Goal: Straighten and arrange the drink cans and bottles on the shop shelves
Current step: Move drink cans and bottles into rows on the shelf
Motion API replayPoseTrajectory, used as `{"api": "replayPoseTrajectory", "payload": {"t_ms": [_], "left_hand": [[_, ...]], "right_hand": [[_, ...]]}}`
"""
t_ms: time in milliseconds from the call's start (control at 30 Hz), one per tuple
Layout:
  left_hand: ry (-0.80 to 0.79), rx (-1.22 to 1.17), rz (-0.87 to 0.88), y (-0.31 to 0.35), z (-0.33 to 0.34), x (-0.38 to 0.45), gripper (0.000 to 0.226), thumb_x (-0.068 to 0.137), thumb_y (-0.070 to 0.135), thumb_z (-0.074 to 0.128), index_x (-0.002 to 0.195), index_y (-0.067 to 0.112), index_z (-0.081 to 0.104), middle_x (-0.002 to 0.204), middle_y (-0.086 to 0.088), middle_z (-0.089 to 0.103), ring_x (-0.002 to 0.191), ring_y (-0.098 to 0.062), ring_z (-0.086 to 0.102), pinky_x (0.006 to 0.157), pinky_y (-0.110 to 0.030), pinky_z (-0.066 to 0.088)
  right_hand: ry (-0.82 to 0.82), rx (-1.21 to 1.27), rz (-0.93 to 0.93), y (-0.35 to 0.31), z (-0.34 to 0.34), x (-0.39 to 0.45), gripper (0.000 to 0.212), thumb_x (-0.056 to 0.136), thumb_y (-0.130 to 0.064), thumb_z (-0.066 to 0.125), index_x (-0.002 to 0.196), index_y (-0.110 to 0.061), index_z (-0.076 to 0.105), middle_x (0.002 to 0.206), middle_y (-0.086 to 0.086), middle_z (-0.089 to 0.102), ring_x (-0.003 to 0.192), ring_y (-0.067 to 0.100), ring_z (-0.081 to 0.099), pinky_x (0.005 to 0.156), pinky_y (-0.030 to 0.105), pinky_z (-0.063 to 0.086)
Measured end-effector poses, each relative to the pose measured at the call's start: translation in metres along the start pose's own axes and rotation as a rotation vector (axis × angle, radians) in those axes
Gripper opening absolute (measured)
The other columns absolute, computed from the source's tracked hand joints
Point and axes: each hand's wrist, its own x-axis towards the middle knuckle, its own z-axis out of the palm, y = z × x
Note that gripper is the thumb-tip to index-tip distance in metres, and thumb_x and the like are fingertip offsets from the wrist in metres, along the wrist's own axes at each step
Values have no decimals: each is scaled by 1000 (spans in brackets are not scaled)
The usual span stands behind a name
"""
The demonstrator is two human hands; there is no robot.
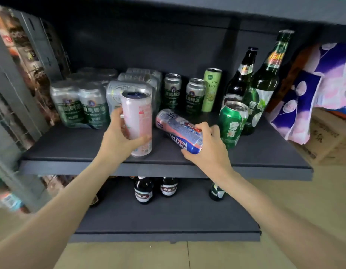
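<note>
Cans like these two are probably thin-walled and smooth, so judge them light if empty, heavier if full, and likely to dent under a hard squeeze or slide in a loose one; take each around the middle of its body, not by the rim. Your left hand (117, 133) is wrapped around the pink can (137, 121), thumb across the lower front and fingers behind, holding it nearly upright at the front of the upper shelf (71, 164), its base just at the shelf surface; whether it is resting or lifted a little you cannot tell from this view. Your right hand (205, 150) curls over the lower end of the blue and white can (180, 131), which lies on its side, tilted, in the middle of the same shelf, just beside the standing green can (232, 123). Behind them stand the shrink-wrapped can packs (81, 103), two single green-label cans (182, 94), a slim pale green can (212, 89) and two tall bottles (251, 88). More bottles sit on the lower shelf (168, 216). The lying can looks round enough to roll, so tip it upright with a firm grip.
</note>
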Motion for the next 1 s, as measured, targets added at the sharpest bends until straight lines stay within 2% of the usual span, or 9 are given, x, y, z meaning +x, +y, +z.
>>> {"api": "replayPoseTrajectory", "payload": {"t_ms": [167,333,433,533,600,667,733,833,1000], "left_hand": [[-132,126,-202,48,-17,-22,71,67,14,81,124,21,41,92,8,58,89,-19,57,75,-28,44],[-299,184,-369,115,-69,-62,65,61,25,84,111,26,43,91,7,60,88,-22,59,65,-22,47],[-346,174,-416,181,-116,-74,77,39,45,78,107,27,47,94,3,65,90,-23,62,76,-34,53],[-381,147,-428,258,-164,-72,76,35,45,82,103,40,49,98,5,66,95,-21,63,85,-39,53],[-419,139,-379,318,-194,-65,73,35,48,81,100,43,48,102,6,65,96,-16,64,87,-40,53],[-437,155,-284,379,-220,-58,72,34,53,76,100,43,46,102,9,64,94,-12,63,86,-35,53],[-419,143,-169,436,-239,-47,77,40,49,80,107,43,44,102,12,64,92,-10,62,82,-27,52],[-334,58,14,518,-253,-28,65,60,18,86,102,42,44,98,13,63,84,-6,60,67,-9,48],[-162,-131,225,620,-247,3,64,42,42,82,98,37,51,93,7,67,77,-3,64,72,-21,53]], "right_hand": [[-247,12,214,-30,-47,-20,60,71,-34,75,113,-16,36,105,1,35,85,27,55,62,29,41],[-386,182,259,-79,-142,-19,59,65,-23,79,114,-22,46,107,-1,41,83,14,51,69,24,39],[-422,362,292,-125,-207,-13,70,59,-15,81,117,-28,45,112,1,49,92,13,54,77,25,44],[-369,541,364,-173,-292,-4,77,56,-19,83,117,-39,40,112,-1,56,98,12,60,86,32,51],[-351,602,321,-205,-359,10,78,59,-19,85,118,-41,39,107,-5,60,94,6,61,82,25,53],[-325,638,239,-238,-427,28,77,61,-17,86,117,-42,39,100,-14,61,86,-2,63,76,17,52],[-249,650,151,-270,-492,44,78,60,-19,87,116,-45,39,99,-17,61,85,-2,64,78,21,53],[-54,703,69,-305,-575,68,79,57,-23,88,117,-44,41,102,-19,59,91,0,63,84,31,53],[338,817,27,-331,-670,112,74,56,-37,87,116,-36,44,110,-4,59,96,14,59,91,45,50]]}}
